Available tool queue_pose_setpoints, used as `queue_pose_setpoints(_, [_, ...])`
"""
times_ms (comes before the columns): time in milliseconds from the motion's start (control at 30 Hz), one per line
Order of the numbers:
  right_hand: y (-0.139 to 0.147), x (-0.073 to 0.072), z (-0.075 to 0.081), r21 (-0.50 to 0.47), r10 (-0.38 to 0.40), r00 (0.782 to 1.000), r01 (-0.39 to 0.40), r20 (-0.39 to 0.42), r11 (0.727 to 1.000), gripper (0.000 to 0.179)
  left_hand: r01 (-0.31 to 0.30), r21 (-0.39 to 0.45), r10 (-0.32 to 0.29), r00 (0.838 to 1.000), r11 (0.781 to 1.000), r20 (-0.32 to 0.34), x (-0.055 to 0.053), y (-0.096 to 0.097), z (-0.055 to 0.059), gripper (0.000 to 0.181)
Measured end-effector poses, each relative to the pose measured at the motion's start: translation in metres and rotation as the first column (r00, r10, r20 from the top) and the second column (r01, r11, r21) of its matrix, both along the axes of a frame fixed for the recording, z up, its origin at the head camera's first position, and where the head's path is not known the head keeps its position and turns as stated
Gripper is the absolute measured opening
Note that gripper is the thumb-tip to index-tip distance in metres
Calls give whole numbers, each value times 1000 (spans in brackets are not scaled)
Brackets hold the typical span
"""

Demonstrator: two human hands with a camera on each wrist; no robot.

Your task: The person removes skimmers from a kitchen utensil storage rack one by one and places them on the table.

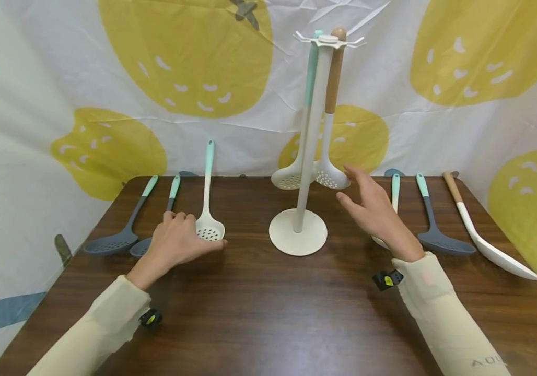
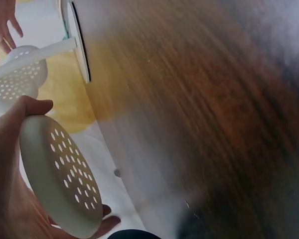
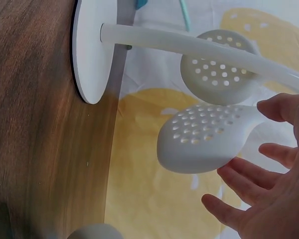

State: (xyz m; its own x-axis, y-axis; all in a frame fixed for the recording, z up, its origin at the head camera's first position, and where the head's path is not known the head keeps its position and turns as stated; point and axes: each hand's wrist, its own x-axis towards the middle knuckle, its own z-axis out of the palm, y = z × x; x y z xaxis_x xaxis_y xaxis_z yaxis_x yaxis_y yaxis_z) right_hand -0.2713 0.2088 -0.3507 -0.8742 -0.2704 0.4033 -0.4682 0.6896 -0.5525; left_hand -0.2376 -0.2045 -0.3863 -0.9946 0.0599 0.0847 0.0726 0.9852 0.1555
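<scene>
My left hand (image 1: pixel 174 240) grips a white perforated skimmer (image 1: pixel 209 227) by its round head, its mint-tipped handle pointing up. In the left wrist view, thumb and fingers hold the rim of that skimmer (image 2: pixel 65 174). Right of centre stands a white utensil rack (image 1: pixel 298 232). From its top hooks hang a mint-handled skimmer (image 1: pixel 292 177) and a brown-handled skimmer (image 1: pixel 328 172). Beside the brown-handled one is my right hand (image 1: pixel 374 211), fingers spread. The right wrist view has its fingertips close against the brown-handled skimmer's head (image 3: pixel 199 154); whether they touch it I cannot tell.
At the left of the brown table (image 1: pixel 249 324) lie a grey skimmer (image 1: pixel 113 243) and another grey utensil (image 1: pixel 140 247), partly behind my left hand. On the right are a mostly hidden white utensil (image 1: pixel 395 190), a grey turner (image 1: pixel 444 241) and a white ladle (image 1: pixel 503 256).
</scene>
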Motion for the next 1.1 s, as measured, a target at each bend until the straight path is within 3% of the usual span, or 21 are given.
queue_pose_setpoints(200, [-1,-1,-1,-5,-5,1000,5,-5,1000,66,-30,-23,32,994,999,106,-1,-2,2,79])
queue_pose_setpoints(400, [-2,-2,0,-11,-21,996,20,-89,1000,57,-38,-43,47,974,998,220,-4,-1,6,77])
queue_pose_setpoints(633, [0,-4,-2,-26,-29,990,25,-138,999,49,-18,-97,48,948,995,315,-10,2,13,89])
queue_pose_setpoints(867, [1,-7,-4,-60,-64,978,53,-198,997,42,-17,-121,62,926,992,372,-14,6,17,100])
queue_pose_setpoints(1100, [4,-6,-7,-112,-113,971,91,-212,990,17,-4,-128,55,918,992,394,-17,6,16,111])
